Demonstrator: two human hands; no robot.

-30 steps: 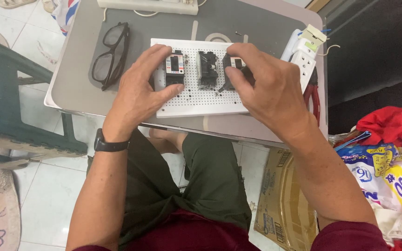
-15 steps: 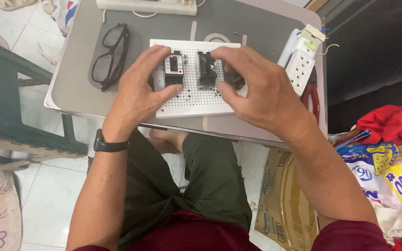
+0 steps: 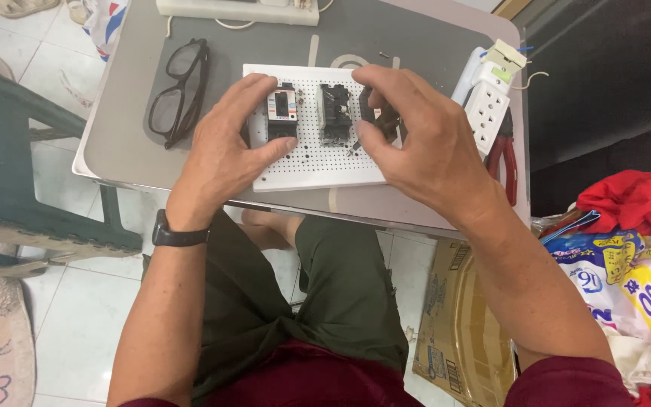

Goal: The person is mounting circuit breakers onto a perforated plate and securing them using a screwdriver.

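Observation:
A white perforated board [image 3: 307,154] lies on a small grey table [image 3: 122,136]. Three black electrical modules stand on it in a row. My left hand [image 3: 224,154] rests on the board's left part, fingers around the left module [image 3: 282,111], which has a red and white face. The middle module [image 3: 334,113] stands free between my hands. My right hand [image 3: 423,143] curls over the right module [image 3: 377,113], thumb and fingers pinching it; most of that module is hidden.
Black glasses [image 3: 178,90] lie left of the board. A white power strip [image 3: 235,9] lies along the table's far edge. At right are a white socket block [image 3: 487,98] and red-handled pliers [image 3: 502,158]. A green stool [image 3: 9,151] stands left; a cardboard box [image 3: 457,316] and bags sit right.
My right hand has shifted left and upward along the board, closing around the right module. My left hand has stayed on the left module.

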